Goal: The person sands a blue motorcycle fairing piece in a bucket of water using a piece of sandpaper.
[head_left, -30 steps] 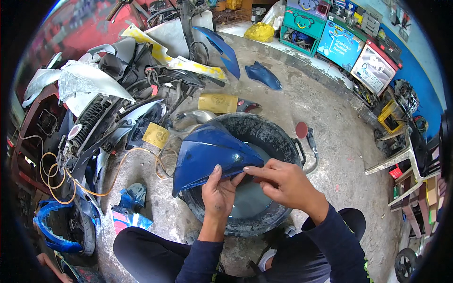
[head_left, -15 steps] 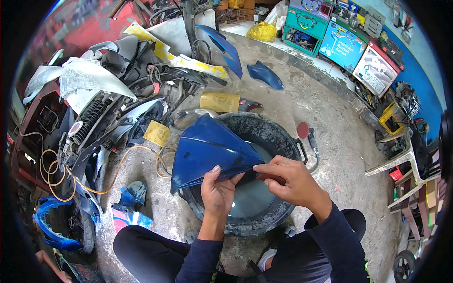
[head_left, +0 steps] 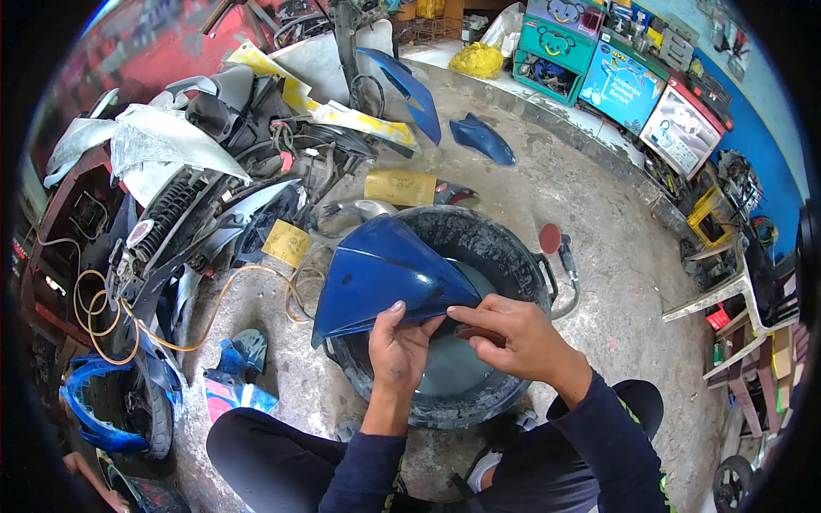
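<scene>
My left hand (head_left: pixel 400 350) grips a glossy blue triangular body panel (head_left: pixel 380 272) from underneath along its lower edge, thumb on the near side. My right hand (head_left: pixel 513 333) pinches a small dark reddish-brown pad (head_left: pixel 477 334), partly hidden by the fingers, with the index fingertip at the panel's lower right edge. The panel is tilted above a large black tub (head_left: pixel 505 231) holding cloudy grey water (head_left: pixel 453 368).
Dismantled motorcycle parts (head_left: pixel 171 205) and a hose (head_left: pixel 218 286) crowd the left. Yellow sheets (head_left: pixel 399 186) and a round sander (head_left: pixel 552 238) lie beyond the tub. Crates (head_left: pixel 545 73) line the back ledge; a white plastic chair (head_left: pixel 747 282) stands right. Someone's bare limb (head_left: pixel 90 483) shows lower left.
My right fingertip moved right along the panel's edge, then back left. The panel and my left hand shifted slightly; the grip stayed the same.
</scene>
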Demonstrator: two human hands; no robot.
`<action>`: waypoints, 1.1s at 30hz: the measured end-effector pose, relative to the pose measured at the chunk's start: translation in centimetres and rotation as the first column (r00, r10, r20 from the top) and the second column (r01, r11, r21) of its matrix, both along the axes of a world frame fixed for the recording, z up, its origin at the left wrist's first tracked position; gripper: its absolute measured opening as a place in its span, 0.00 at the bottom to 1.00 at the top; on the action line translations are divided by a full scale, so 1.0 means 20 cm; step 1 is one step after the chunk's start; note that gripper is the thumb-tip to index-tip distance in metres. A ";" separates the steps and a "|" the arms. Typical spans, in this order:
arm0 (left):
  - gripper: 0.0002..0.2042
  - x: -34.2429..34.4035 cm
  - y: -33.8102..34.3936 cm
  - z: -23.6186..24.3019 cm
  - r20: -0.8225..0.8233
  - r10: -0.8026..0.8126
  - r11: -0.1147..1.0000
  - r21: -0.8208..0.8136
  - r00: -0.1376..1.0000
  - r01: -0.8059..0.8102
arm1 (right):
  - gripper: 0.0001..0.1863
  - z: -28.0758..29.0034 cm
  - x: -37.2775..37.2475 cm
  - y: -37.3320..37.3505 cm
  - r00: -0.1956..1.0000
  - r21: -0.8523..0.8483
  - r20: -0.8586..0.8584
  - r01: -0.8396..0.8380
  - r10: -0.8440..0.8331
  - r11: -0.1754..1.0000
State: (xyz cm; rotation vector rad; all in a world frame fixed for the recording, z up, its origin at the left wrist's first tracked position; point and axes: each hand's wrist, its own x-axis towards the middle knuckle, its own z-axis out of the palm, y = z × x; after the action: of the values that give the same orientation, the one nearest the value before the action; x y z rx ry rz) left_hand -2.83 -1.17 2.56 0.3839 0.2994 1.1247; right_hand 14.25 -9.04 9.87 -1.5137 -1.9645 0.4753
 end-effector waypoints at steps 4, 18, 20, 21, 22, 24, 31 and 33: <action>0.15 0.02 -0.01 -0.03 -0.003 0.001 1.000 -0.018 1.000 -0.001 | 0.25 -0.01 -0.02 0.00 0.999 0.009 -0.031 0.012 -0.011 1.000; 0.04 0.03 -0.01 -0.18 -0.280 -0.113 0.989 -0.125 0.953 0.081 | 0.25 -0.09 -0.03 0.00 0.997 -0.110 0.078 -0.006 0.015 0.994; 0.03 0.04 0.00 -0.23 -0.323 -0.129 0.983 -0.166 0.938 0.079 | 0.25 -0.13 -0.01 0.01 0.993 -0.145 0.114 0.006 0.010 0.989; 0.02 0.04 0.00 -0.26 -0.337 -0.146 0.977 -0.198 0.930 0.081 | 0.24 -0.14 0.00 0.01 0.990 -0.167 0.141 0.004 0.020 0.986; 0.02 0.04 0.01 -0.29 -0.350 -0.162 0.969 -0.231 0.923 0.083 | 0.23 -0.16 0.01 0.02 0.985 -0.189 0.168 0.002 0.031 0.982; 0.02 0.04 0.02 -0.35 -0.403 -0.174 0.968 -0.239 0.898 0.080 | 0.22 -0.21 0.02 0.04 0.983 -0.211 0.185 0.055 -0.015 0.976; 0.03 0.04 0.09 -0.72 -0.640 -0.148 0.971 -0.238 0.754 -0.012 | 0.18 -0.60 0.06 0.15 0.971 -0.260 0.013 0.232 -0.237 0.937; 0.04 0.05 0.09 -0.76 -0.661 -0.140 0.964 -0.262 0.737 -0.052 | 0.17 -0.77 0.08 0.14 0.962 -0.199 0.055 0.274 -0.268 0.941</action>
State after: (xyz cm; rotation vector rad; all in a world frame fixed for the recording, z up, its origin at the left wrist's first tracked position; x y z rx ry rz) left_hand -1.86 0.58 -12.69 0.5519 1.0775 0.8417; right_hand 15.89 -6.24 -5.53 -1.8961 -1.7312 0.5523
